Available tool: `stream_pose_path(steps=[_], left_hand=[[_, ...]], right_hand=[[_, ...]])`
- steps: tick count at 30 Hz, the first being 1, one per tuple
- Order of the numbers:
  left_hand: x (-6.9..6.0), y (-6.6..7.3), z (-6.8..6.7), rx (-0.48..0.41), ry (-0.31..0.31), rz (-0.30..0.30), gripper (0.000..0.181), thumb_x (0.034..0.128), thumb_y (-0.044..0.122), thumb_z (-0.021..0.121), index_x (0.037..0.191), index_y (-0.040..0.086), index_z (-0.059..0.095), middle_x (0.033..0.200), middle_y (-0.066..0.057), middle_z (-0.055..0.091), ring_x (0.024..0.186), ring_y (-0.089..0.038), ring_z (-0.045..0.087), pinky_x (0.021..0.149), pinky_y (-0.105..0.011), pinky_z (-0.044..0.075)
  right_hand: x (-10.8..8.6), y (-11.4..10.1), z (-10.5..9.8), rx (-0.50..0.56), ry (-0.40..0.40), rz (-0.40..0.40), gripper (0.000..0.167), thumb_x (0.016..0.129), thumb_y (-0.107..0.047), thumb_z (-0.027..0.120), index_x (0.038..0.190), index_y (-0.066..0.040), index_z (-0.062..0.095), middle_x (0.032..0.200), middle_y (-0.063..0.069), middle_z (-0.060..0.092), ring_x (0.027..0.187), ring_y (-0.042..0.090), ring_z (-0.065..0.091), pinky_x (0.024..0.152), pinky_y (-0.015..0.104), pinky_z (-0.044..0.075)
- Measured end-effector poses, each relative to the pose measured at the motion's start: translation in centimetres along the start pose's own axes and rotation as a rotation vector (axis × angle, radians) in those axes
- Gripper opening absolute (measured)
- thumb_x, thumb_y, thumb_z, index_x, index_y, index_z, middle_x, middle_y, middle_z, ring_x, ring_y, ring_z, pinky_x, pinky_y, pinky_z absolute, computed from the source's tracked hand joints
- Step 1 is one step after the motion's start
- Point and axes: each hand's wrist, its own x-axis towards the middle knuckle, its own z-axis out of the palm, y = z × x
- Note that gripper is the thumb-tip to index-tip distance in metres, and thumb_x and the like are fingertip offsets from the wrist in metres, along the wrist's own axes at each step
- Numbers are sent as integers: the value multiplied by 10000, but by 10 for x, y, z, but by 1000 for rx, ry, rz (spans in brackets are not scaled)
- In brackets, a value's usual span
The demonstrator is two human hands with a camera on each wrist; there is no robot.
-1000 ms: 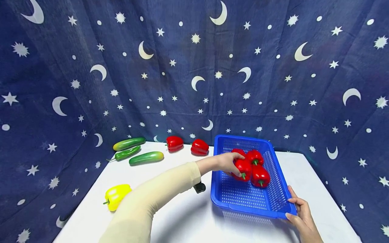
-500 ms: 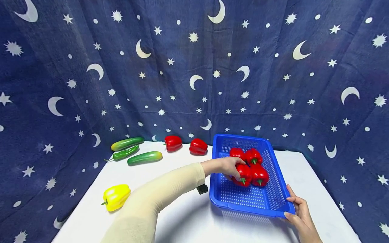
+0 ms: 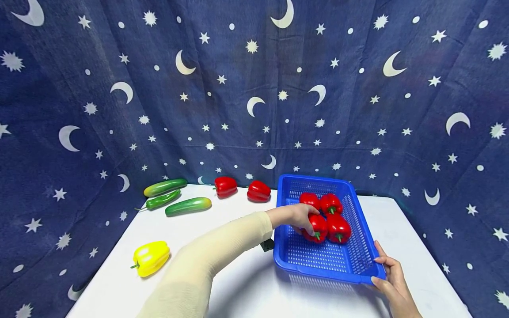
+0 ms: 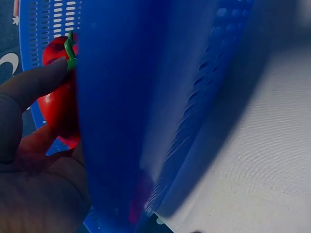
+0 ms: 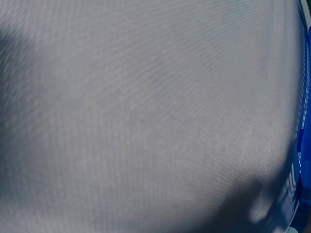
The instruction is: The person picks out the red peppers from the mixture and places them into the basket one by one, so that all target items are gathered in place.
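Inside the blue plastic basket (image 3: 318, 260), my left hand (image 3: 299, 217) holds a red bell pepper (image 3: 319, 226), thumb at the front and fingers behind. In the left wrist view, the thumb of the left hand (image 4: 43, 189) lies near the green stem of this red bell pepper (image 4: 60, 104); the basket wall hides part of it. Three more red bell peppers sit beside it: one at the back (image 3: 309, 199), one at back right (image 3: 332, 203) and one at right (image 3: 339, 229). My right hand (image 3: 393, 278) grips the basket's front right corner.
Two red bell peppers (image 3: 225, 187) (image 3: 259, 191) lie left of the basket on the white table (image 3: 246, 282). Farther left are two cucumbers (image 3: 165, 187) (image 3: 188, 206) and a green chili pepper (image 3: 162, 200). A yellow bell pepper (image 3: 150, 259) lies at front left. Starry cloth (image 3: 238, 88) hangs behind.
The left hand has lowered the red bell pepper slightly and toward the basket's front, uncovering more of the pepper at the back. The right hand keeps its grip on the corner.
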Motion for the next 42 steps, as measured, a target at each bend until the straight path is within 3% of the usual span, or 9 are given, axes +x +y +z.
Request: stream_pose_path(steps=[7,19,27,42], left_hand=[[-1,-1,3,6,-14,-14,692,812,-101,795,1437,87,566,1244,-145,577,996,-270,657,835,-472,598],[2,-5,6,30,-2,-28,710,816,-95,783,1458,89,543,1280,-153,550,1018,-276,643,845,-468,597],[-2,-5,5,51,-28,-43,696,840,-114,725,1466,146,568,1290,-132,555,962,-254,647,862,-454,594],[4,-8,9,52,33,-16,664,840,-152,738,1435,102,590,1332,-135,568,1076,-275,660,787,-374,612]], right_hand=[[0,-1,0,-17,7,28,398,979,89,431,1327,-39,286,1721,4,46,1467,-44,198,899,76,397],[0,-3,1,9,2,0,385,977,104,420,1318,-14,287,1721,2,49,1444,-67,218,926,80,396],[0,-3,0,-39,2,17,375,1004,56,437,1336,-30,284,1722,-12,39,1490,-33,158,913,73,382],[0,-3,1,-33,-7,-9,376,1006,53,438,1340,-49,298,1721,-9,51,1482,-47,174,955,67,368]])
